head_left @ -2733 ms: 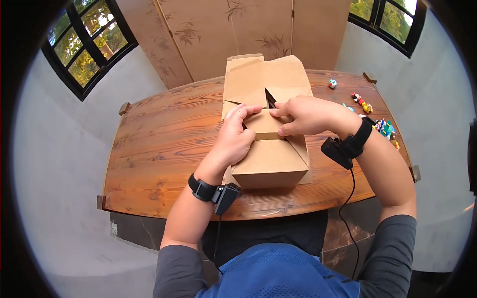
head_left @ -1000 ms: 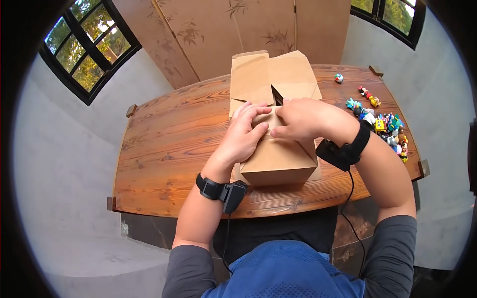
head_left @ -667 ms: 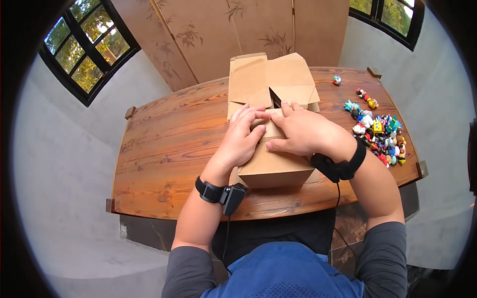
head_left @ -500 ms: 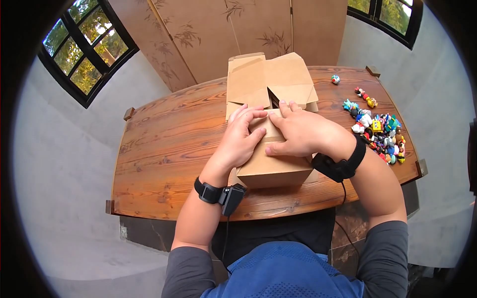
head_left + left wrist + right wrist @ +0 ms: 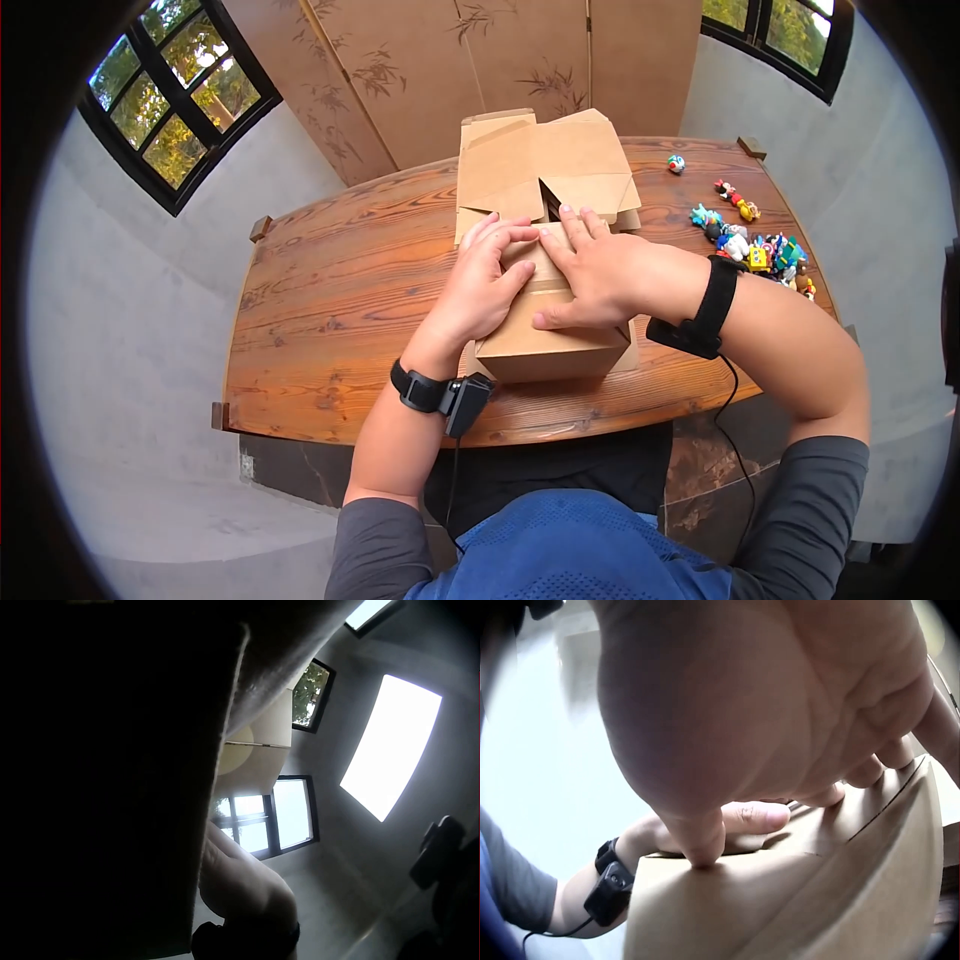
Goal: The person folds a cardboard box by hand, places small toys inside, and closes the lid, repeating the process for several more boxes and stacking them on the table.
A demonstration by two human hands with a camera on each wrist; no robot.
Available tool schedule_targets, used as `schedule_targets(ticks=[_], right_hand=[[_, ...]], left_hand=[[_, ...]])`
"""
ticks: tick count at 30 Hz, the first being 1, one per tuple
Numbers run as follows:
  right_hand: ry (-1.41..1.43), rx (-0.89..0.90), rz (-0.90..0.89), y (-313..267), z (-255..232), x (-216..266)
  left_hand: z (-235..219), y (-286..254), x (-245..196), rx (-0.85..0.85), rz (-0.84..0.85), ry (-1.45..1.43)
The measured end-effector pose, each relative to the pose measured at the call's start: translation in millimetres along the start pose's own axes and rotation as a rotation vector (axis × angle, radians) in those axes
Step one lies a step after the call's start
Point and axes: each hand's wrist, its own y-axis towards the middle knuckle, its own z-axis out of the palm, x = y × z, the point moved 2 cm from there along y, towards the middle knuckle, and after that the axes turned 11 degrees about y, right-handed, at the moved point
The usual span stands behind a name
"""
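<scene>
A brown cardboard box stands near the table's front edge, its top panels lying over it. Two wide cardboard flaps spread out behind it, with a dark narrow gap between them. My left hand rests along the box's left top edge, fingers lightly bent and thumb on the top panel. My right hand lies on the top with fingers spread; in the right wrist view its thumb and fingertips touch the cardboard. A dark surface covers most of the left wrist view, beside the right forearm.
Small colourful toys lie in a heap at the table's right, partly hidden by the right wrist. A few more toys and a small round one lie further back. A folding screen stands behind the wooden table.
My right hand has gone from bent fingers at the middle panel to spread fingers on the top, and its elbow has moved outward. That panel sits lower. My left hand has shifted little.
</scene>
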Motion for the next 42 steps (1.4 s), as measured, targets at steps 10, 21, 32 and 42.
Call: schedule_targets(ticks=[10, 21, 32, 42], right_hand=[[-0.031, 0.080, 0.033, 2.5, -4.7, 5.5], [0.240, -0.149, -0.115, -6.8, 19.9, -15.1], [1.489, -0.041, 0.029, -3.8, 75.2, -78.4], [1.573, -0.115, -0.188, -55.5, 49.8, -45.5]], left_hand=[[-0.3, -0.5, -1.4, -0.010, -0.016, -0.028], [7.6, 1.4, 12.0, -0.031, -0.015, -0.138], [20.2, -29.2, 61.3, -0.037, -0.326, -0.752], [-31.0, -80.6, 6.7, 0.108, -0.285, -0.644]])
